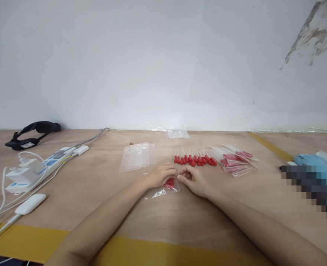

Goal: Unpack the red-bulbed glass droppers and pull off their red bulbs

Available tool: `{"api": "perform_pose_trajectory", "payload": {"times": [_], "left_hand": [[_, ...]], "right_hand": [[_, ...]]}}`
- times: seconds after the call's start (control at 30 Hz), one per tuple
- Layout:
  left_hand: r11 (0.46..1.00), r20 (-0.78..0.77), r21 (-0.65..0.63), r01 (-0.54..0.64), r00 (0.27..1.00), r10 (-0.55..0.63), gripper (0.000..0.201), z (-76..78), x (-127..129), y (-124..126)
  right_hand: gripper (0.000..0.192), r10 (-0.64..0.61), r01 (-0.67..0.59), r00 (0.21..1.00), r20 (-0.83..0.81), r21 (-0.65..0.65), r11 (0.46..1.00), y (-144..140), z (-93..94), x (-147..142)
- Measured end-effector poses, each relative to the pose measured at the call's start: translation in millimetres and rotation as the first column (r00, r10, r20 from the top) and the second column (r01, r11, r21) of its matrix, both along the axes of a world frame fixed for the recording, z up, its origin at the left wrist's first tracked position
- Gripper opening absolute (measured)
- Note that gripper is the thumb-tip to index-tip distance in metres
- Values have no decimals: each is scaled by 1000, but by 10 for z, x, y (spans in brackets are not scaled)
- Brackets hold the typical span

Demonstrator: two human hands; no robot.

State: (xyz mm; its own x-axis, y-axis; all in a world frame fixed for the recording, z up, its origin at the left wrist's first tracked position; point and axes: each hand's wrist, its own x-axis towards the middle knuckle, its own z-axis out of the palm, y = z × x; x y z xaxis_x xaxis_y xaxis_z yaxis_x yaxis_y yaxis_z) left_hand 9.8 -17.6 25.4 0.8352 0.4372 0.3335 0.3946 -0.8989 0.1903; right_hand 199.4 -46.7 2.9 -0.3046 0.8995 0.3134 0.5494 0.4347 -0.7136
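A clear zip bag (162, 192) with red-bulbed droppers inside lies on the table under my hands. My left hand (161, 175) rests over the bag with fingers bent, gripping its upper edge; the fingertips are partly hidden. At the bag's right end, my right hand (193, 181) has its thumb and fingers curled together on the corner. Just beyond it is a row of loose glass droppers with red rubber bulbs (195, 160), bulbs towards me. To their right lies a fanned pile of filled bags (234, 159).
Flat, unfilled zip bags (135, 157) overlap at the left, and another bag (178, 134) lies by the wall. A power strip (52, 162) with cables and a black strap (37, 135) occupy the left side. A blue packet (314, 164) sits at the right.
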Motion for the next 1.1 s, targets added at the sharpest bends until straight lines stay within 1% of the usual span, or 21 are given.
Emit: {"api": "perform_pose_trajectory", "payload": {"times": [0.03,0.1,0.17,0.23,0.37,0.5,0.6,0.7,0.77,0.83,0.9,1.0,1.1], "left_hand": [[1000,14,-13,-6,1000,6,27,-14,-10,5],[999,34,-32,-15,999,16,25,-37,-27,16],[999,48,-47,-20,999,23,23,-53,-35,23],[998,56,-61,-17,998,21,23,-64,-35,23],[997,76,-77,-24,997,30,23,-75,-30,15],[994,123,-101,-38,991,50,24,-75,-38,20],[997,100,-83,-7,995,15,27,-69,-46,19],[999,11,-36,8,1000,-8,30,-62,-53,8],[1000,-36,-4,11,999,-11,31,-55,-66,6],[1000,-45,11,-2,999,3,30,-39,-94,15],[999,-21,4,-39,999,39,27,-7,-139,34],[997,38,-17,-72,997,72,25,66,-211,63],[998,43,-36,-54,998,56,26,142,-239,58]], "right_hand": [[20,63,-64,998,15,121,991,-3,6,36],[13,148,-181,981,123,323,929,-3,11,89],[12,148,-247,958,246,442,862,12,-7,104],[11,103,-251,948,300,513,821,41,-47,83],[10,20,-213,952,304,615,759,92,-129,16],[15,-28,-207,949,315,687,697,88,-132,-2],[20,-9,-279,926,377,701,656,72,-98,4],[24,26,-392,882,471,701,596,79,-67,5],[25,35,-448,849,527,684,576,97,-53,6],[24,49,-488,819,572,649,584,114,-41,13],[21,73,-503,804,591,608,614,113,-18,25],[18,132,-492,809,573,537,685,63,47,52],[11,219,-459,836,503,422,782,-10,121,83]]}}
